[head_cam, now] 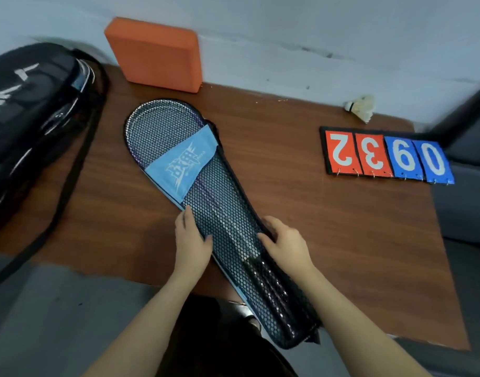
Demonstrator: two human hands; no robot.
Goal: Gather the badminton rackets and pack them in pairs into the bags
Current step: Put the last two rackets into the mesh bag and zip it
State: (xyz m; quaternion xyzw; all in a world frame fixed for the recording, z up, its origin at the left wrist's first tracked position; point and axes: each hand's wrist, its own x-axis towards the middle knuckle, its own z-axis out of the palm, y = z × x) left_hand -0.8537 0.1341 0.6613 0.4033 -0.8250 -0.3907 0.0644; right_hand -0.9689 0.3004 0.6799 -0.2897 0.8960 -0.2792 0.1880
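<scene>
A mesh racket bag [222, 213] with rackets [162, 126] inside is lying slantwise on the wooden table [315, 213]. The left hand [192, 240] is resting flat on its left edge, fingers straight. The right hand [285, 243] is curling over the right edge, seemingly gripping it.

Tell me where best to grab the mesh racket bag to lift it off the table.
Probably the narrow handle end of the mesh racket bag, from the near edge: it overhangs the table there, slim enough to wrap.
</scene>
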